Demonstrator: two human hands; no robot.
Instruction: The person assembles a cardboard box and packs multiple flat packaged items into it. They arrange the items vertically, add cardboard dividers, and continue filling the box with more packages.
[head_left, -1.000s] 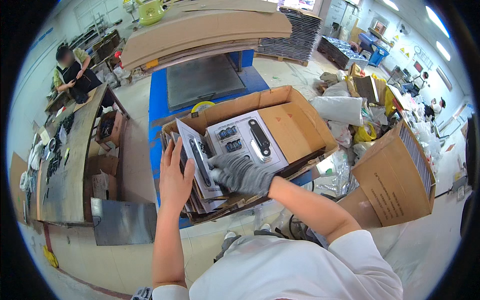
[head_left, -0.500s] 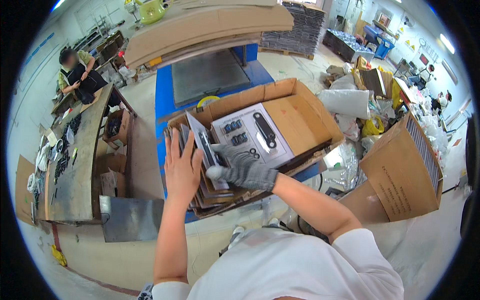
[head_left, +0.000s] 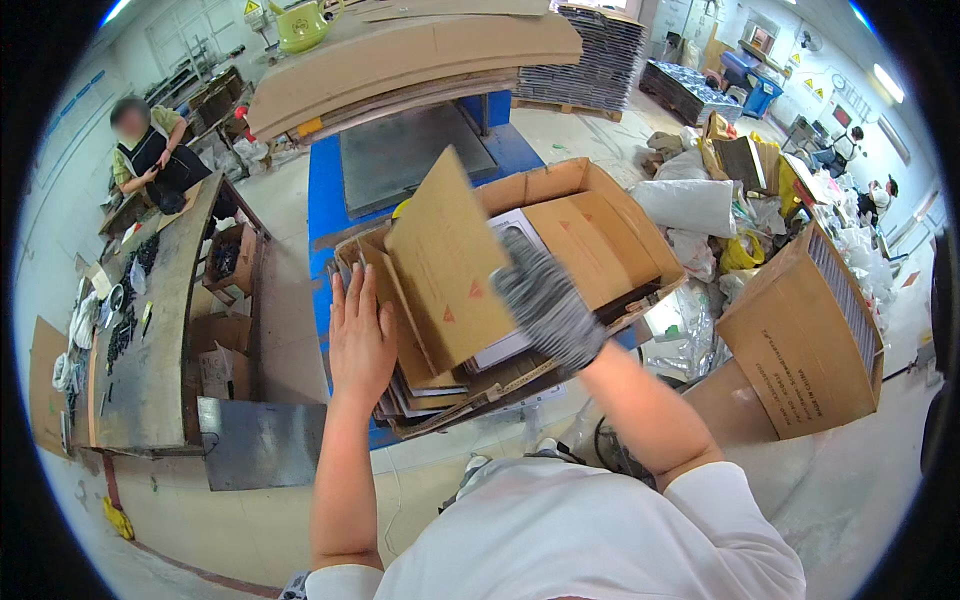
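An open cardboard box [head_left: 638, 205] in front of me holds flat cards packed together. In my right hand [head_left: 550, 305], which wears a grey knit glove, is the right edge of a tilted brown-backed display card [head_left: 450, 270]. Its plain brown back with small red triangles shows. My bare left hand [head_left: 362, 335] lies with fingers stretched along the upright cards at the box's left side. Partly covered by the lifted card is a white printed card [head_left: 517, 225]. Right of it lies a brown cardboard piece [head_left: 590, 240].
The box rests on a blue machine [head_left: 325, 190], below stacked cardboard sheets [head_left: 420, 75]. Left stands a metal-topped workbench [head_left: 150, 350], with another person [head_left: 155, 155] behind it. Right are a large carton [head_left: 800, 345] of upright sheets and piled plastic bags [head_left: 685, 205].
My right hand has moved right and lifted a card out from the left row, turning its brown back into view. My left hand has stayed nearly in place.
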